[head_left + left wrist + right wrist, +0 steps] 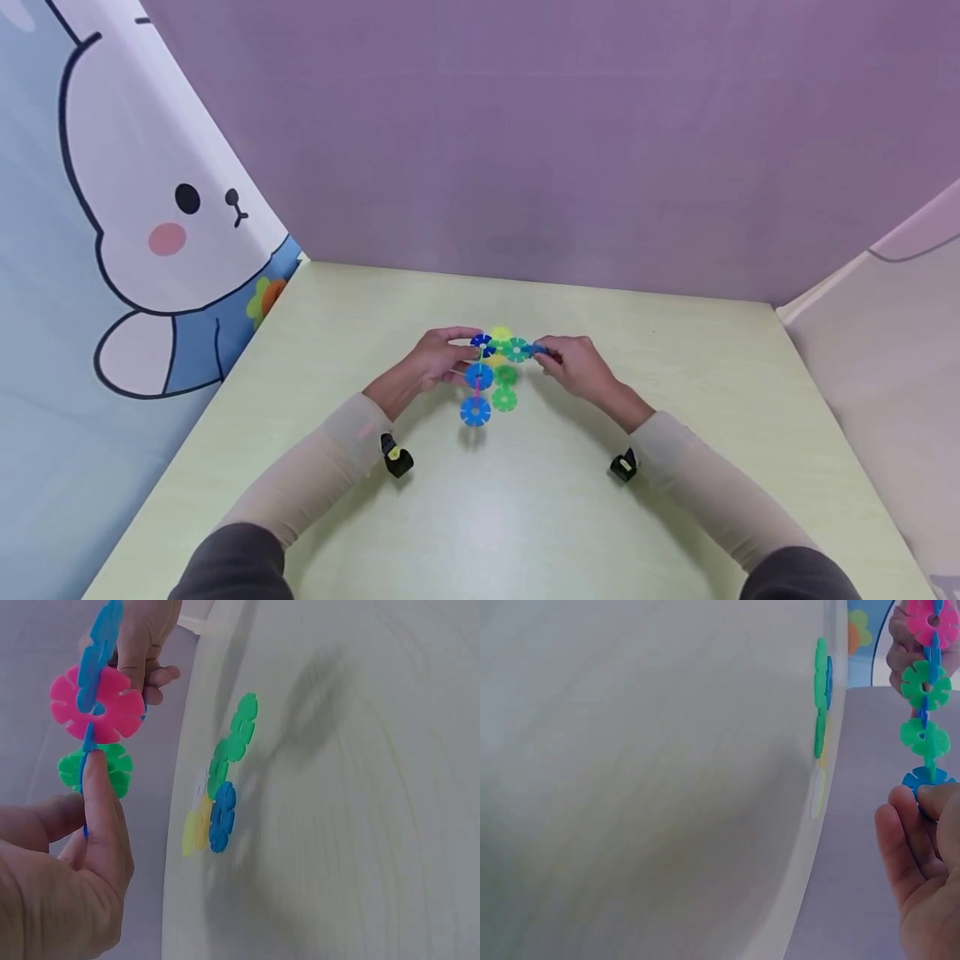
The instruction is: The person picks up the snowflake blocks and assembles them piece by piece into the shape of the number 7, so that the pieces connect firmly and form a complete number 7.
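A chain of slotted plastic flower discs stretches between both hands, raised over the table. My left hand (pixel 438 357) pinches a dark blue disc (pixel 482 344) within the chain. Beyond these fingers, a pink disc (pixel 112 690) and a light blue disc (pixel 101 645) form the chain's near end. At the opposite end, my right hand (pixel 579 364) pinches a blue disc (pixel 924 778) between thumb and fingers, which partly cover it. Green discs (pixel 925 685) link the stretch between the hands.
Loose discs lie on the pale table (pixel 480 517) beneath the chain: green discs (pixel 241 727), a blue disc (pixel 223 817) and yellowish discs (pixel 202 823). A purple panel (pixel 525 167) stands behind the table, and a cartoon-printed cloth (pixel 150 350) hangs at left.
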### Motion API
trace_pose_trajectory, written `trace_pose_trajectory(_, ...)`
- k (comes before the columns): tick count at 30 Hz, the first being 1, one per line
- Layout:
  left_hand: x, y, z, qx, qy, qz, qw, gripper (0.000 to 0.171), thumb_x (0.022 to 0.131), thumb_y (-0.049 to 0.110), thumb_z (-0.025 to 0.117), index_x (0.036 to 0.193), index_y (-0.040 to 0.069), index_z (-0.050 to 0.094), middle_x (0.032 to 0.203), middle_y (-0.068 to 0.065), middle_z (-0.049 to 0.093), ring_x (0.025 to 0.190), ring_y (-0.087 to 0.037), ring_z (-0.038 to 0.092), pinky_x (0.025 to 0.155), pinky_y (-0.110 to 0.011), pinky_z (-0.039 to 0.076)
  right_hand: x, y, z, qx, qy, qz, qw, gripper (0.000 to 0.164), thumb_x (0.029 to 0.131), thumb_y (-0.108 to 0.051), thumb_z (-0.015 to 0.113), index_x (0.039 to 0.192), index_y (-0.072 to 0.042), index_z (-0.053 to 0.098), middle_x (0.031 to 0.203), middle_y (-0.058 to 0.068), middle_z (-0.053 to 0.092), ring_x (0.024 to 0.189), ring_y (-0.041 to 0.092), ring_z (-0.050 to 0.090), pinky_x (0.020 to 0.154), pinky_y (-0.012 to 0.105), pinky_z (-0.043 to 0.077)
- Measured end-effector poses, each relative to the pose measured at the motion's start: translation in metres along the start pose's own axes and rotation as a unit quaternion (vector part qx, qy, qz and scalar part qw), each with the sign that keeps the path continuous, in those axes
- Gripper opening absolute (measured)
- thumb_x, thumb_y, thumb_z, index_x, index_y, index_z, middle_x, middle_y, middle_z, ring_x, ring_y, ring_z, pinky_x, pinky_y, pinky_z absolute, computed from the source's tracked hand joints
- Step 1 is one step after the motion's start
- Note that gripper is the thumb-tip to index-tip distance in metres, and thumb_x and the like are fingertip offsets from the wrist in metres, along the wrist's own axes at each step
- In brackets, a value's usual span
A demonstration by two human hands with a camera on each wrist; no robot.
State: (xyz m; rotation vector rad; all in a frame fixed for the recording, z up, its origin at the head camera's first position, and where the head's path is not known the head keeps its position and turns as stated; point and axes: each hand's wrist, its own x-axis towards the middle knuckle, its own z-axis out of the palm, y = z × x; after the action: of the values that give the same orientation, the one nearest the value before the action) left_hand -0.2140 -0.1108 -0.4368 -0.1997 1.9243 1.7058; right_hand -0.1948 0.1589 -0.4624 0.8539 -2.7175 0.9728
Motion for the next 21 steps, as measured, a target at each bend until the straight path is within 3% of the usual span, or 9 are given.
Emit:
trace_pose_trajectory(8, 0.0053, 0.0037, -0.0032, 0.041, -0.007, 0.025, 0.9988, 0.036, 0.1, 0.017, 0.065, 0.135, 0.023, 0.064, 0.122, -0.015, 0.069, 0.081, -0.019, 0.07, 0.064, -0.03, 0.062, 0.0026, 0.0022, 0.0015, 0.018, 0.014, 0.011, 1.0, 0.012, 0.101, -0.011, 0.064, 0.101, -0.003, 0.073, 0.081, 0.013, 0.076, 0.067, 0.013, 0.07, 0.056, 0.019, 0.052)
trace_pose_trajectory(14, 0.007, 0.006, -0.0048, 0.087, -0.006, 0.028, 0.9958, 0.033, 0.104, 0.025, 0.059, 0.137, 0.025, 0.06, 0.127, -0.012, 0.066, 0.09, -0.021, 0.07, 0.072, -0.033, 0.063, 0.0034, 0.0041, 0.0017, 0.014, 0.017, 0.009, 1.0, 0.01, 0.1, -0.012, 0.065, 0.101, -0.005, 0.073, 0.076, 0.005, 0.074, 0.062, 0.007, 0.063, 0.052, 0.019, 0.048)
trace_pose_trajectory(18, 0.0089, 0.0079, -0.0041, 0.134, 0.005, 0.055, 0.9895, 0.038, 0.105, 0.034, 0.057, 0.141, 0.022, 0.057, 0.13, -0.009, 0.063, 0.105, -0.025, 0.068, 0.085, -0.036, 0.062, 0.0022, 0.0042, 0.0019, 0.013, 0.022, 0.012, 1.0, 0.009, 0.1, -0.011, 0.065, 0.1, -0.006, 0.072, 0.073, 0.001, 0.071, 0.059, 0.004, 0.057, 0.05, 0.019, 0.045)
trace_pose_trajectory(21, 0.0083, 0.01, -0.0019, 0.199, 0.018, 0.091, 0.9757, 0.047, 0.103, 0.038, 0.06, 0.144, 0.018, 0.055, 0.137, -0.009, 0.059, 0.119, -0.028, 0.063, 0.096, -0.04, 0.058, 0.0014, 0.0031, 0.0022, 0.02, 0.019, 0.014, 1.0, 0.009, 0.1, -0.011, 0.065, 0.1, -0.006, 0.072, 0.073, 0.0, 0.07, 0.059, 0.005, 0.056, 0.049, 0.019, 0.045)
